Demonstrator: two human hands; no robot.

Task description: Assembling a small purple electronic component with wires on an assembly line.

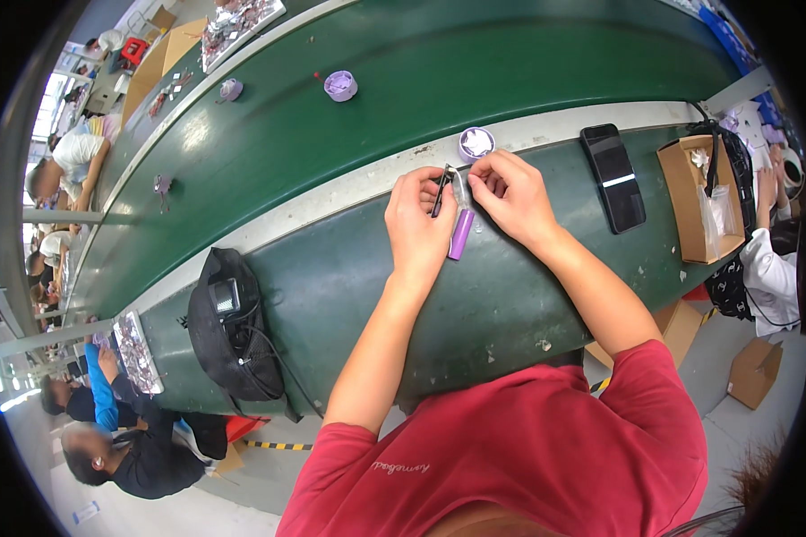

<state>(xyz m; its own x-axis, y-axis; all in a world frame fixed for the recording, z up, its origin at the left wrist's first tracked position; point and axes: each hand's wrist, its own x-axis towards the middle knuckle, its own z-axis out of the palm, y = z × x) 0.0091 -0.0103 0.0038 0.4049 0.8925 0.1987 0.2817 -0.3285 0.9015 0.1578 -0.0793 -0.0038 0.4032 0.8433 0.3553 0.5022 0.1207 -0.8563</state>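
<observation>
My left hand (418, 219) is closed, its fingers and thumb pinching a slim dark metal piece (440, 193) whose exact kind I cannot make out. Beside that thumb is a purple cylinder (461, 234), with a clear, shiny strip or tube (462, 191) running up from its top. Whether the cylinder hangs or rests on the bench is unclear. My right hand (512, 192) is curled with thumb and fingertips together by the clear strip; what is in its pinch is hidden. Just beyond my fingers stands a round lilac tub (476, 143) with white pieces in it.
A black phone (613, 179) lies right on the green bench (510, 304), near an open cardboard box (703, 201). At left sits a black bag (233, 327) with a cable. Lilac rolls (340, 86) stand on the green belt beyond the pale rail (331, 192). Other people work on both sides.
</observation>
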